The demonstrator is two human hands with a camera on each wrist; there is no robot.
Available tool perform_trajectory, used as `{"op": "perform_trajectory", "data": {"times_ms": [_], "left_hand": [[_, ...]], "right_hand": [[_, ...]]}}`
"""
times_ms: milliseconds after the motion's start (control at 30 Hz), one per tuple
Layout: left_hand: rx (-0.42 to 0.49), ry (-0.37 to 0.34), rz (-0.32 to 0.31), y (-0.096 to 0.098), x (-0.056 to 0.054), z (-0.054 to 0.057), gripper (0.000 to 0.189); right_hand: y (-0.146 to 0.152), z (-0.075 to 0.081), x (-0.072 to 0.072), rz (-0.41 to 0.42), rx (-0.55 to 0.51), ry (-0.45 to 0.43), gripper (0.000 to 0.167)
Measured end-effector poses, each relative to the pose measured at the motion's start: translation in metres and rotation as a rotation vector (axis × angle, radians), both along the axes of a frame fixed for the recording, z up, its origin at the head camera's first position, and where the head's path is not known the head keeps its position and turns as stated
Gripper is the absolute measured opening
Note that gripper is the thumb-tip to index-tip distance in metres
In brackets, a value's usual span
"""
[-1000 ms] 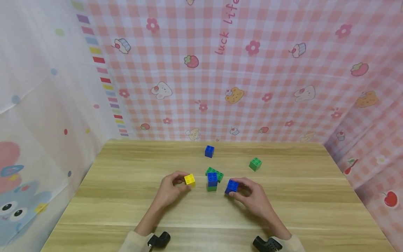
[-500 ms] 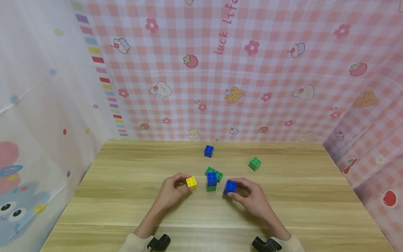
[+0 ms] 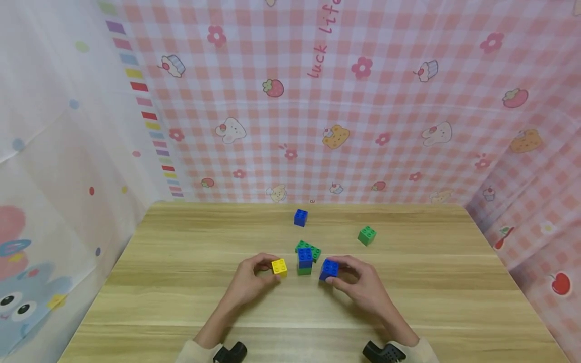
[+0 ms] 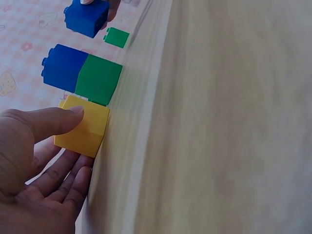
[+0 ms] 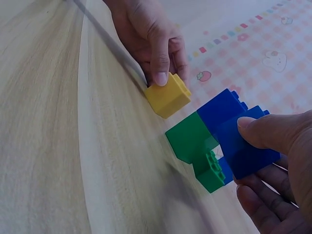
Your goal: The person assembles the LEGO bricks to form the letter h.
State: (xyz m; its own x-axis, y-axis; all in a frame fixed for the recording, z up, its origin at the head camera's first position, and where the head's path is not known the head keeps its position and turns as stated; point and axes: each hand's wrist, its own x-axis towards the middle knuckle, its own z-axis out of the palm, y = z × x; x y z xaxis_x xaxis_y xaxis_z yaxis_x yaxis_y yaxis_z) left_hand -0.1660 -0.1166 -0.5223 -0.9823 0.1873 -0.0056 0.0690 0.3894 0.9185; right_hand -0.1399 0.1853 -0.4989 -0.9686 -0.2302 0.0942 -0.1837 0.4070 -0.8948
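Between thumb and fingers, my left hand (image 3: 247, 280) pinches a yellow building block (image 3: 279, 267), low at the table surface in the left wrist view. My right hand (image 3: 364, 280) holds a blue building block (image 3: 329, 269); in the right wrist view this block (image 5: 246, 146) is raised off the table. Midway between both hands stands a stack, a blue block (image 3: 305, 254) on top of a green block (image 3: 304, 270). The yellow block sits just left of this stack, the held blue one just right, each apart from it in the head view. A longer green block (image 3: 315, 252) lies right behind the stack, partly hidden.
Farther back on the wooden table (image 3: 190, 237) are a loose blue block (image 3: 300, 218) and, to the right, a small green block (image 3: 366, 235). A pink checked cloth (image 3: 317, 111) hangs behind the table's back edge. Black wrist cameras (image 3: 383, 352) sit at both cuffs.
My left hand has moved the yellow block right and slightly toward me, closer to the stack. My right hand has brought its blue block slightly left. The stack and loose blocks stay in place.
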Motion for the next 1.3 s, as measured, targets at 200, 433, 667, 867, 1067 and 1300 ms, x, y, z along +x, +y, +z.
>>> {"op": "perform_trajectory", "data": {"times_ms": [200,433,667,867,1067,1300], "left_hand": [[0.011,-0.004,-0.024,0.004,0.003,0.000,0.038],[0.028,-0.024,-0.045,0.007,0.006,-0.001,0.038],[0.041,-0.018,-0.081,0.011,0.010,-0.001,0.038],[0.029,0.003,-0.113,0.014,0.013,-0.001,0.037],[0.026,0.005,-0.136,0.017,0.014,-0.002,0.037],[0.027,-0.004,-0.161,0.019,0.016,-0.002,0.036]], "right_hand": [[-0.002,0.001,0.001,0.006,0.001,0.001,0.041],[-0.005,0.005,0.002,-0.008,0.009,-0.021,0.042],[-0.009,0.008,0.003,-0.002,0.005,-0.038,0.045],[-0.013,0.008,0.004,0.028,-0.013,-0.045,0.048],[-0.016,0.008,0.005,0.048,-0.030,-0.036,0.046],[-0.018,0.009,0.006,0.072,-0.039,-0.033,0.044]]}}
